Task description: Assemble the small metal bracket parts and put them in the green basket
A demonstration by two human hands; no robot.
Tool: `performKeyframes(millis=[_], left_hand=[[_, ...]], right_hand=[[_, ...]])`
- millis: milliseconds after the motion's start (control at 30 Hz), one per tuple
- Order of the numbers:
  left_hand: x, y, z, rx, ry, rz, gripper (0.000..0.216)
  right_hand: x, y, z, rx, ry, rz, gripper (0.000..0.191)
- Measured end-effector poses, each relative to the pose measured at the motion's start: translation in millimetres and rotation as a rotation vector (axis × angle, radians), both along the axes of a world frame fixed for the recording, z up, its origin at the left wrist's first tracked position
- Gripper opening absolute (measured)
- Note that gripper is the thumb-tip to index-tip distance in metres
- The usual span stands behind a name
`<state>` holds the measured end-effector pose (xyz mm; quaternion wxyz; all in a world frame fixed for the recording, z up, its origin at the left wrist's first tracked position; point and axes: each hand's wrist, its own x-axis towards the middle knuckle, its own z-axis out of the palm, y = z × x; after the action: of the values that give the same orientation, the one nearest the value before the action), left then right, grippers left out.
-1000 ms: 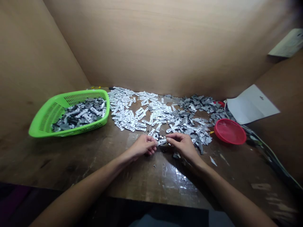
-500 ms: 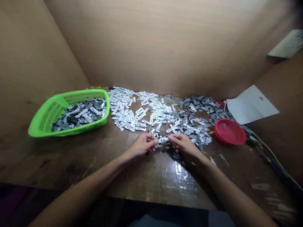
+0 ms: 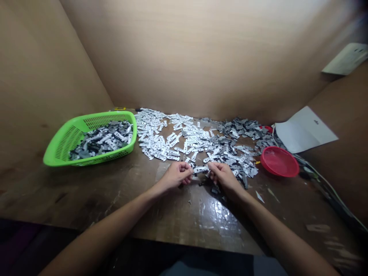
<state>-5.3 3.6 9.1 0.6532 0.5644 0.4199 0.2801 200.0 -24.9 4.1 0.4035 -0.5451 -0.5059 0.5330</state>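
Note:
My left hand (image 3: 176, 176) and my right hand (image 3: 223, 177) meet at the middle of the wooden table (image 3: 94, 191), both with fingers pinched. Between them they hold a small white plastic strip (image 3: 200, 169), each hand gripping one end. Just beyond the hands spreads a heap of white strips (image 3: 169, 136), and to its right lies a heap of grey pieces (image 3: 241, 143). A few small dark bits lie on the table under the hands.
A green plastic basket (image 3: 69, 134) with grey and white pieces stands at the left. A red shallow bowl (image 3: 279, 161) sits at the right, with white paper (image 3: 304, 130) and a cable (image 3: 330, 191) beyond it. Brown board walls enclose the table.
The hands have shifted slightly right and stayed together on the white strip. The view has tilted a little, so the basket and heaps appear a bit further right.

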Motion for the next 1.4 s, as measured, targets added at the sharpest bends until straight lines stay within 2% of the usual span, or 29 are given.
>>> performKeyframes(millis=[100, 233, 367, 467, 600, 800, 1000, 1133, 1267, 1333, 1400], left_hand=[[0, -2, 1.3, 0.01, -0.003, -0.016, 0.025], [1, -3, -1.3, 0.04, -0.003, -0.035, 0.025], [1, -4, -5.3, 0.075, 0.02, -0.04, 0.025], [2, -5, -6.4, 0.102, 0.023, -0.042, 0.025], [2, -5, -7.7, 0.117, 0.015, -0.041, 0.024], [0, -2, -14.8, 0.154, 0.011, -0.039, 0.023], [0, -1, -15.0, 0.21, -0.003, -0.046, 0.023], [2, -1, -15.0, 0.219, -0.028, -0.021, 0.022], [5, -6, -16.5, 0.195, -0.055, 0.062, 0.031], [6, -9, -15.1, 0.187, -0.076, 0.042, 0.04], [7, -12, -12.3, 0.196, -0.083, -0.026, 0.039]], right_hand=[[5, 1, 0.2, 0.004, 0.009, -0.055, 0.041], [5, 0, 3.4, 0.015, 0.0, -0.036, 0.044], [2, -3, 6.5, 0.011, 0.001, 0.033, 0.037], [0, -4, 4.6, 0.043, 0.007, 0.017, 0.032], [-1, -3, 0.0, 0.049, 0.048, -0.039, 0.031], [-3, -6, 1.0, 0.015, 0.029, 0.042, 0.032], [-13, -4, -8.0, 0.02, 0.097, -0.042, 0.034], [-19, -3, -12.4, 0.056, 0.132, -0.099, 0.035], [-22, -7, -8.0, 0.107, 0.084, -0.076, 0.035], [-24, -12, -5.3, 0.158, 0.036, -0.038, 0.034], [-26, -15, -3.6, 0.215, -0.018, -0.016, 0.032]])
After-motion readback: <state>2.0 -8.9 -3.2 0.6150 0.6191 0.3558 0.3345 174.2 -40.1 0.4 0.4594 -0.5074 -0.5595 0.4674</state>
